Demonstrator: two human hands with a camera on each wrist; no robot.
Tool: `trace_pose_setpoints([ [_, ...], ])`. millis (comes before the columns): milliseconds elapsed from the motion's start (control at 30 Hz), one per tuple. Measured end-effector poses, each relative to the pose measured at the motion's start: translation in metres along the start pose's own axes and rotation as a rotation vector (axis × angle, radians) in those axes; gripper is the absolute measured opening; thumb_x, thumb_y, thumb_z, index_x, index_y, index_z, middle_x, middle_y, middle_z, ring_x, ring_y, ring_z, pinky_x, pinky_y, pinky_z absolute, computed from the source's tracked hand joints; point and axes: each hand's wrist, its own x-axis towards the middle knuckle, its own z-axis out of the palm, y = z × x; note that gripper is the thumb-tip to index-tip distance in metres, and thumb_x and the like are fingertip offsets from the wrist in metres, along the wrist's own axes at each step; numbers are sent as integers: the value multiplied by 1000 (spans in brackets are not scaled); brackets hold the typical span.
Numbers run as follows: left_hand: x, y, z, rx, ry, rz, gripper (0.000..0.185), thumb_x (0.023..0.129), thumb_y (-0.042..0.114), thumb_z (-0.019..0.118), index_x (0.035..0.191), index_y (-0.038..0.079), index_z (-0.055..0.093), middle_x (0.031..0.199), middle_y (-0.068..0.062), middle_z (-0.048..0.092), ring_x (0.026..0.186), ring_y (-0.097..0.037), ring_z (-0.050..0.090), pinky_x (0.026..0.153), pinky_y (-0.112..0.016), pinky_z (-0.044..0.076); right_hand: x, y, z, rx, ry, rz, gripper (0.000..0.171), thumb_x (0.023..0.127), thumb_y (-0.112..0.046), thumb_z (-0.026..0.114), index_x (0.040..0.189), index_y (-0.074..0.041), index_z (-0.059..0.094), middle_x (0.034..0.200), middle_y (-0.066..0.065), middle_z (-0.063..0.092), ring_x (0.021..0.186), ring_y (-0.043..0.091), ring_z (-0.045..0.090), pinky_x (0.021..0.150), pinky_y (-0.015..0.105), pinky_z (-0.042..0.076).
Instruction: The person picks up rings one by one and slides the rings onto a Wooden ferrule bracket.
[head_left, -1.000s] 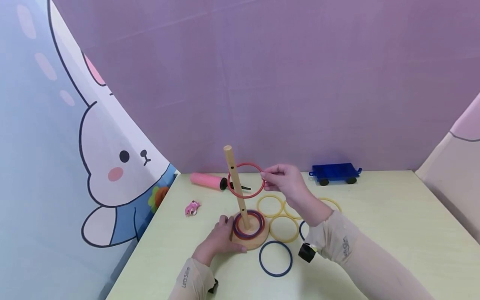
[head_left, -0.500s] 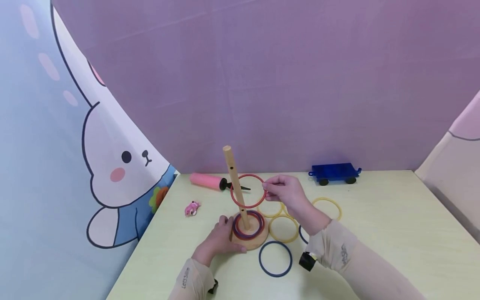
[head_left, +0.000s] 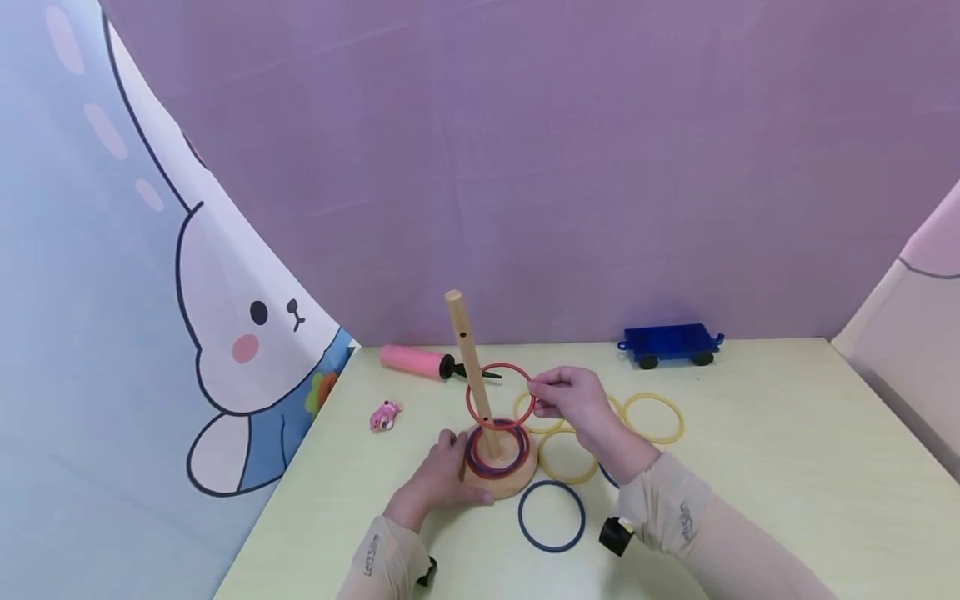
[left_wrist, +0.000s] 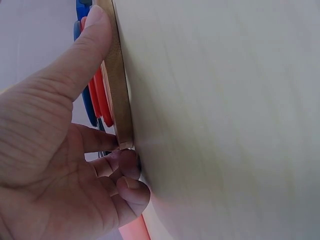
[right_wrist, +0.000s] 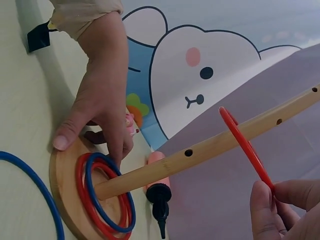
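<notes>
A wooden peg (head_left: 468, 367) rises from a round wooden base (head_left: 501, 479) on the pale green table (head_left: 750, 467). A red and a blue ring (head_left: 497, 450) lie on the base around the peg. My right hand (head_left: 566, 400) pinches a red ring (head_left: 500, 395) that encircles the peg about halfway down; the right wrist view shows this ring (right_wrist: 245, 145) tilted on the peg (right_wrist: 210, 147). My left hand (head_left: 442, 475) grips the left edge of the base, thumb on its rim (left_wrist: 117, 85).
Several yellow rings (head_left: 652, 417) and a blue ring (head_left: 551, 517) lie loose on the table right of the base. A pink pump (head_left: 416, 362), a small pink toy (head_left: 385, 415) and a blue toy wagon (head_left: 670, 344) sit farther back. Fabric walls surround the table.
My right hand has lowered the red ring along the peg, from near its upper part to about halfway down. The left hand has stayed on the base.
</notes>
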Motion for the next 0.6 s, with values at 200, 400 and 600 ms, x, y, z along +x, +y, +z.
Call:
trace_pose_setpoints([
  [200,-1,1,-2,-2,-3,-3,116,64,58,84,152,5,30,138,-20,35,124,-36,42,101,-53,42,2,11,1,0,9,12,18,90,2,65,105,13,62,79,10,66,61,13,64,66,29,58],
  [400,-1,1,-2,0,0,6,116,64,57,84,152,3,30,138,-20,35,124,-36,42,101,-53,41,4,26,3,-9,25,29,15,89,3,66,101,12,64,82,14,66,60,14,63,64,30,58],
  [600,-3,3,-3,-6,-3,13,116,65,56,85,151,2,31,135,-21,36,121,-36,43,101,-53,42,7,43,6,-29,41,45,14,88,3,67,100,10,65,82,15,67,60,15,64,69,37,58],
])
